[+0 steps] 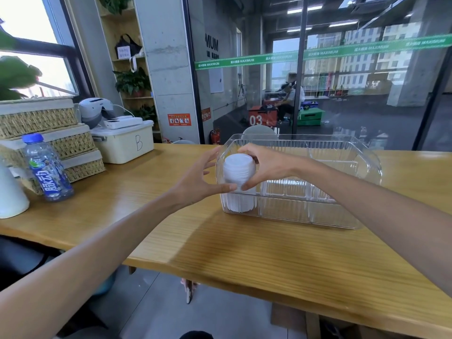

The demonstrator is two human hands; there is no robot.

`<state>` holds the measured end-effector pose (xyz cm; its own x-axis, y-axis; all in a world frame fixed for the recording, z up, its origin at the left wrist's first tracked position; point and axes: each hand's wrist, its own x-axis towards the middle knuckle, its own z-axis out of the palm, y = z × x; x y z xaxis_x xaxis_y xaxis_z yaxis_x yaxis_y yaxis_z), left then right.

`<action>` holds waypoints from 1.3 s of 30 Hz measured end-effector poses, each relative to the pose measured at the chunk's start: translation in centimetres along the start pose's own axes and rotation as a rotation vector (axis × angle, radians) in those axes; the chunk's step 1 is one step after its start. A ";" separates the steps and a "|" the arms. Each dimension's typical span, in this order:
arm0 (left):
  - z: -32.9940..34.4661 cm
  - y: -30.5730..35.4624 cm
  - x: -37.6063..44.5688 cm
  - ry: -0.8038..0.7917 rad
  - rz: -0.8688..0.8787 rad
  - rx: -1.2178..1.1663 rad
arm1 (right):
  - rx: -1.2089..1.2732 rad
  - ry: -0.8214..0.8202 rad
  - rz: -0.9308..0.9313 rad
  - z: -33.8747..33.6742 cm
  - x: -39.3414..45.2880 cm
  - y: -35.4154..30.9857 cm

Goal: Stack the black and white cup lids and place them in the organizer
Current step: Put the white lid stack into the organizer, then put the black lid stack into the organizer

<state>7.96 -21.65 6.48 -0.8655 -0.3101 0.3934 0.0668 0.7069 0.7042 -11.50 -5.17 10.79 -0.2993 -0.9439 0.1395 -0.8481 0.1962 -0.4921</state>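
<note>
A stack of white cup lids (pixel 236 171) lies on its side above the left end of the clear ribbed organizer (pixel 342 216), which stands on the wooden table. My right hand (pixel 266 165) grips the stack, fingers over its top and thumb under it. My left hand (pixel 198 177) is at the organizer's left wall, thumb against the stack's lower edge and fingers spread along the wall. More white lids (pixel 241 203) stand in the compartment below the stack. No black lids are in view.
A blue-capped water bottle (pixel 46 167) stands at the table's left, beside stacked woven baskets (pixel 63 148) and a white box marked B (pixel 127 143). A white cone-shaped object (pixel 11 194) sits at the far left edge. Glass walls rise behind the table.
</note>
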 end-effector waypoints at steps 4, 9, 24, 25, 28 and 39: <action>-0.6 1.2 0.0 0.048 -0.002 0.045 | -0.028 0.022 0.011 -1.1 -0.5 -0.9; -1.0 4.2 0.1 0.105 0.057 0.099 | 0.026 0.150 -0.026 -2.6 -2.7 -1.4; 8.5 11.2 0.8 -0.026 0.194 -0.003 | 0.197 0.432 0.070 -6.6 -18.6 1.7; 9.7 11.8 0.6 -0.045 0.199 -0.023 | 0.205 0.462 0.083 -6.7 -20.1 2.0; 13.2 13.5 0.3 -0.085 0.243 -0.066 | 0.246 0.551 0.127 -6.2 -24.6 3.0; 26.9 18.4 -3.0 -0.282 0.180 -0.264 | 0.290 0.636 0.347 -2.6 -39.5 7.4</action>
<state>-1.52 9.36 2.32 -0.9279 0.0156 0.3725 0.3223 0.5358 0.7804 -7.10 34.27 3.87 -0.7941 -0.4901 0.3595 -0.5383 0.2925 -0.7904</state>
